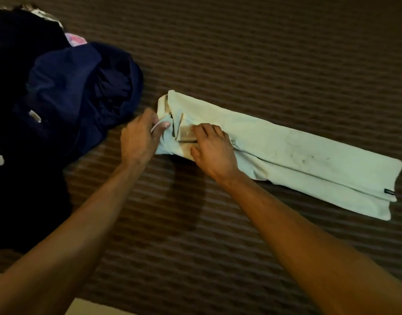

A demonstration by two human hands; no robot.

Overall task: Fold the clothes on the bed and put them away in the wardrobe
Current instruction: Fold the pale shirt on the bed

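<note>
A: Your left hand (138,137) pinches the shirt (286,153) collar mid-bed (263,53); your right hand (211,148) presses flat beside it.

B: Soft, light, floppy, I'd say. Take both ends together.

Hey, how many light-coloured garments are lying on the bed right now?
1: the pale garment lies lengthwise right of centre, both hands at its near end. The dark clothes pile at left shows a pink scrap and may hide more.
</note>
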